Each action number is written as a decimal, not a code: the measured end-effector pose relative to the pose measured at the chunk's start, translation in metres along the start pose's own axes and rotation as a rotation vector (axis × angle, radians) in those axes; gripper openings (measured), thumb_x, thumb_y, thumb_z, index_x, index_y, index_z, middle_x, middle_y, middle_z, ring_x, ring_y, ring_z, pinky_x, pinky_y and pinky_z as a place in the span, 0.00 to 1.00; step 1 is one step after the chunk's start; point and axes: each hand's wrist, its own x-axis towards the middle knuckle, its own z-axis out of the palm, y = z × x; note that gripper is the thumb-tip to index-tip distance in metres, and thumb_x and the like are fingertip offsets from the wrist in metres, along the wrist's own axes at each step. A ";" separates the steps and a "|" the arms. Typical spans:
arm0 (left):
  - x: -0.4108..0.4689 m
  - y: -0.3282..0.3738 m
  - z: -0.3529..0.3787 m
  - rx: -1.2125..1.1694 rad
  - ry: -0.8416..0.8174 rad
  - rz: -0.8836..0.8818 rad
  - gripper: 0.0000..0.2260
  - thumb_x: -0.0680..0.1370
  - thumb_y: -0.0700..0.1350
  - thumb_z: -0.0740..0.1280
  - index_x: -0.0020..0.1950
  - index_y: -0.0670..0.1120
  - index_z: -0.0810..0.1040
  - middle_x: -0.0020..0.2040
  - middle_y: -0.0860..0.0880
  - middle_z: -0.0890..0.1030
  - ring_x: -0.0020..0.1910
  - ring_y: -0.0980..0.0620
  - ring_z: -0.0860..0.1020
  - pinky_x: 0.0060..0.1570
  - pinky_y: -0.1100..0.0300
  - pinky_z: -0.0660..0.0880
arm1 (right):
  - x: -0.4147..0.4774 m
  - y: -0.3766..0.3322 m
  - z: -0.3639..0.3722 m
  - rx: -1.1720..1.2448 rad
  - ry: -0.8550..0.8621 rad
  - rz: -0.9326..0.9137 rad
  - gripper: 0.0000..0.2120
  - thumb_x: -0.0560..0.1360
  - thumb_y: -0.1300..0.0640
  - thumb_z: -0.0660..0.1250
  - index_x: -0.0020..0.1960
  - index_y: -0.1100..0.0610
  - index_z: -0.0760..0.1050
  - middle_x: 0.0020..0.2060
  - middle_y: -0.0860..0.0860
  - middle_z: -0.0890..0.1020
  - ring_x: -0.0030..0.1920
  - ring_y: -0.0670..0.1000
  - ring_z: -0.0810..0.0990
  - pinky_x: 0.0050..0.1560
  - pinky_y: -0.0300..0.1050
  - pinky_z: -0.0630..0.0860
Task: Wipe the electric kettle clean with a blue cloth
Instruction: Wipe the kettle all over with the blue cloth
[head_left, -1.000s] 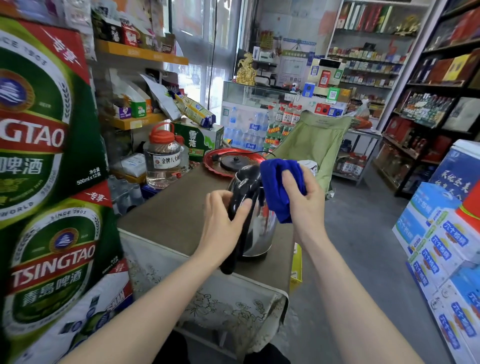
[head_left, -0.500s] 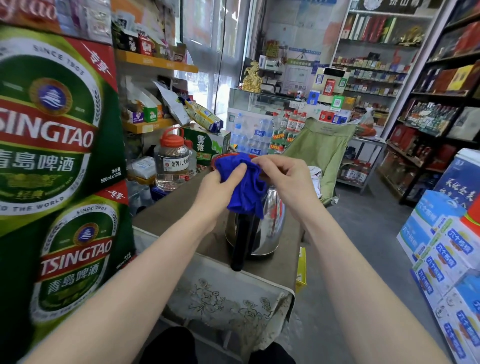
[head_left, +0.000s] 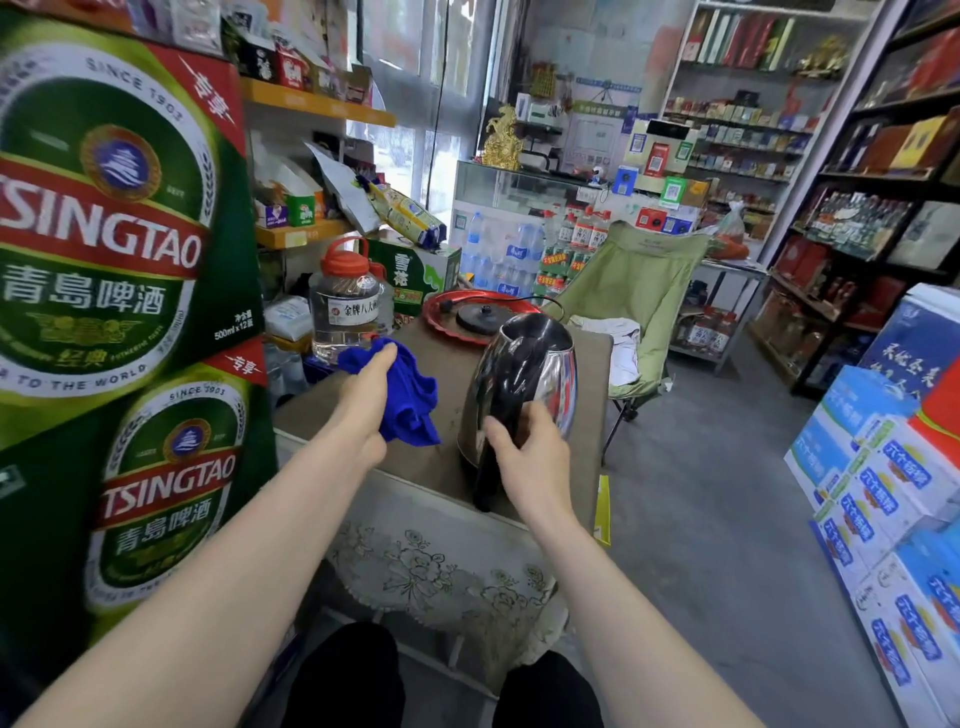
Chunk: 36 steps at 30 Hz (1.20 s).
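A steel electric kettle (head_left: 556, 374) with a black lid and black handle stands on the brown table (head_left: 332, 405), near its front right corner. My right hand (head_left: 524, 452) is wrapped around the kettle's handle. My left hand (head_left: 363, 400) holds a crumpled blue cloth (head_left: 410, 400) over the table, left of the kettle and apart from it. The cloth hangs down from my fingers.
Behind the kettle lies a red tray (head_left: 441, 312) with the kettle's black base (head_left: 480, 317) and cord. A clear jar with a red lid (head_left: 345, 301) stands at the table's back left. Green beer cartons (head_left: 119, 260) wall the left side. A green folding chair (head_left: 639, 291) sits beyond.
The cloth passed from my right hand to my left and moved left, off the kettle. My right hand dropped from the kettle's top onto its handle, which my left hand let go.
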 end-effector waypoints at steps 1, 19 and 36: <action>-0.001 0.000 -0.001 0.002 -0.009 -0.012 0.18 0.78 0.56 0.67 0.62 0.47 0.73 0.53 0.45 0.82 0.51 0.44 0.81 0.57 0.47 0.78 | -0.001 -0.004 -0.002 0.085 0.022 0.009 0.20 0.81 0.50 0.68 0.70 0.56 0.71 0.63 0.48 0.80 0.64 0.52 0.78 0.62 0.46 0.72; -0.036 -0.019 0.078 1.133 0.051 1.279 0.29 0.80 0.52 0.56 0.80 0.49 0.52 0.74 0.46 0.67 0.69 0.44 0.65 0.66 0.47 0.65 | 0.045 -0.058 -0.062 0.317 0.343 -0.276 0.13 0.81 0.47 0.70 0.63 0.50 0.76 0.41 0.31 0.81 0.45 0.28 0.77 0.46 0.24 0.69; -0.011 -0.032 0.083 1.145 0.055 1.354 0.28 0.74 0.44 0.71 0.73 0.44 0.66 0.72 0.44 0.71 0.71 0.41 0.69 0.70 0.44 0.67 | 0.067 -0.066 -0.051 0.485 0.404 -0.236 0.14 0.81 0.46 0.69 0.64 0.49 0.78 0.50 0.36 0.83 0.53 0.34 0.80 0.60 0.38 0.76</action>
